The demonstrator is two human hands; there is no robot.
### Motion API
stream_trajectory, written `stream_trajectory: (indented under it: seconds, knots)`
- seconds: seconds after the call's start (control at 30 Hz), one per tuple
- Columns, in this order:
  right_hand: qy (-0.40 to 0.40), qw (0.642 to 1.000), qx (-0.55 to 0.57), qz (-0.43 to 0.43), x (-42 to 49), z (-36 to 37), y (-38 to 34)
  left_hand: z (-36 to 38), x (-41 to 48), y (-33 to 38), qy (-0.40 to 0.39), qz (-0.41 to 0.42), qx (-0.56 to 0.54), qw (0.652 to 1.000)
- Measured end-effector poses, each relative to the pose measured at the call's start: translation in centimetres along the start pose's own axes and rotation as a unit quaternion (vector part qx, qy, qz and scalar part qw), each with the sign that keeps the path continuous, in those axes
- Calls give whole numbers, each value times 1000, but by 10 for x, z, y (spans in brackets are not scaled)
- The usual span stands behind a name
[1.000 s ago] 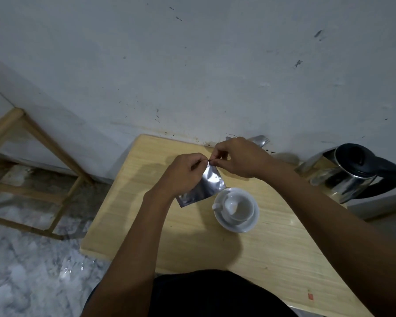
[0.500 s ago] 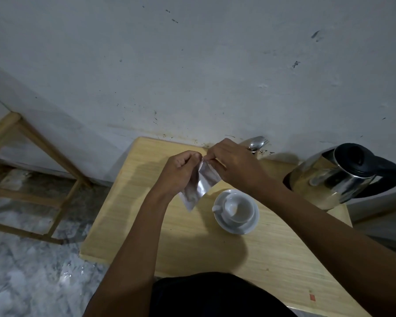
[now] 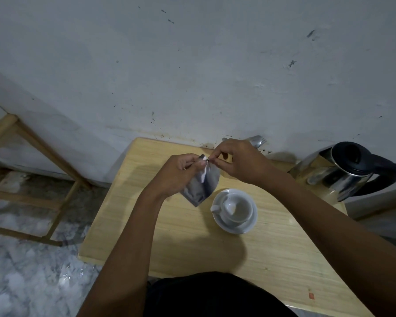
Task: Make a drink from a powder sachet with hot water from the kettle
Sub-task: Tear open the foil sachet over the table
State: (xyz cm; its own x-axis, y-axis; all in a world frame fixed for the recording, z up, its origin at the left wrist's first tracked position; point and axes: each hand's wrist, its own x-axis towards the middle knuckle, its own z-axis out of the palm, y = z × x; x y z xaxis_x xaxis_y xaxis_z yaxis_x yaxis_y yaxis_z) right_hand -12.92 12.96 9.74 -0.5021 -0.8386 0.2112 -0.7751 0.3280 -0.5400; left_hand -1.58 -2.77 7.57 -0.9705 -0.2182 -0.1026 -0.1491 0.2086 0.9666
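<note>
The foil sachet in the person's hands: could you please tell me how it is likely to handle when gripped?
Probably floppy: the sachet creases and bends where the left hand and right hand pinch its top. Likely light, since fingertip pinches alone carry it. Its shiny foil may be slippery.

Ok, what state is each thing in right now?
sachet: held above the table, top edge pinched by both hands; torn through or not, cannot tell.
left hand: pinches the sachet's top.
right hand: pinches the sachet's top.
cup: upright on its saucer, looks empty.
kettle: upright, lid down, untouched.
metal utensil: lying at the table's far edge, partly hidden.
</note>
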Motion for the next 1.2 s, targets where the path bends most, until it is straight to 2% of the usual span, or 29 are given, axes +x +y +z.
stream_trajectory:
  seconds: [0.1,0.23,0.47,0.7,0.9,1.03,1.2]
  knots:
    - [9,999,-30,-19,0,2,0,1,3,-5,14,13,5,1000]
    - [53,992,-76,-90,-3,9,-4,0,6,-11,15,27,-23,999]
    - [117,979,-91,-139,-19,24,-1,2,6,-24,41,-9,-81,996]
    - [131,984,-60,-100,-29,24,8,0,5,-30,28,-40,-68,997]
    - [194,979,1,-60,-44,29,6,-7,3,-30,83,-38,-107,990]
    - [222,974,28,-39,-52,32,4,-5,3,-31,86,-37,-127,987]
    - [271,953,119,69,-66,32,1,-9,3,-43,118,-62,-133,982]
